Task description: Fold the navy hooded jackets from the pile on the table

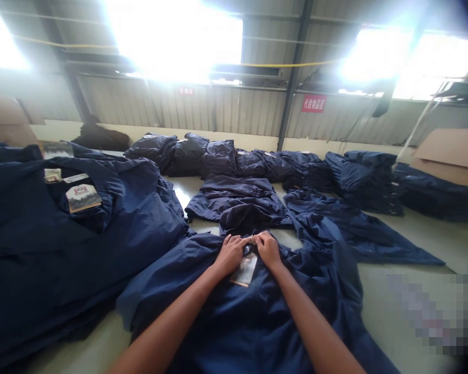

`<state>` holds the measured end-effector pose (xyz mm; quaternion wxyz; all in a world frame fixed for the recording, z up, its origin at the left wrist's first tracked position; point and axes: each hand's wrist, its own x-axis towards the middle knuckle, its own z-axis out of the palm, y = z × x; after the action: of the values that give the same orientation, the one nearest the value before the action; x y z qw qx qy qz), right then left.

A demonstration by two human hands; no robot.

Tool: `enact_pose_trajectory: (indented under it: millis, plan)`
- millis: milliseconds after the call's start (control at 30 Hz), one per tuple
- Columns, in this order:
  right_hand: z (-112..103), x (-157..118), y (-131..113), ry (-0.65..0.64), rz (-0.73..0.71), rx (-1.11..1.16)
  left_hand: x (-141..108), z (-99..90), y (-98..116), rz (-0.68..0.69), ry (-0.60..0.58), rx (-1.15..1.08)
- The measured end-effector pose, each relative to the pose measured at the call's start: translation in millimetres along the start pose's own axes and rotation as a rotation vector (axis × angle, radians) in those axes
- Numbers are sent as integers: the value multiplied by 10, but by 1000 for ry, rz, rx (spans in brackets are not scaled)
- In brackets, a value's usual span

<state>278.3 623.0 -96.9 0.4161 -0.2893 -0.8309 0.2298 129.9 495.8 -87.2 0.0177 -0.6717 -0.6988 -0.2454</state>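
Both forearms reach in from the bottom of the view, and the left hand (230,254) and right hand (268,249) meet at the collar of a navy jacket (234,317) lying open on the pale floor (393,296). Each grip looks clenched on the cloth, the fingertips (252,240) pinched together at the neck, though what lies exactly between them is too small to tell. A card tag (244,270) rests on the chest just below the hands, untouched. Working this close at the neck, with the wrists low and the hands level, keeps the pull even and the cloth under control. Beyond the collar lies a second jacket (236,200), with a looser one (354,239) sprawled to the right. A thick stack of jackets (81,249) with its own tag (83,198) fills the left, and folded bundles (234,161) line the far side, below a corrugated wall (179,106).
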Motion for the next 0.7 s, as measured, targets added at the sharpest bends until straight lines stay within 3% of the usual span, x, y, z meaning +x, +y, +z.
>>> enact_pose_trajectory:
  millis: [400,700]
  plan:
    - [37,17,39,-107,-45,83,17,-70,47,-20,0,-40]
    - [-3,25,-5,-112,-33,176,13,-116,33,4,47,-114]
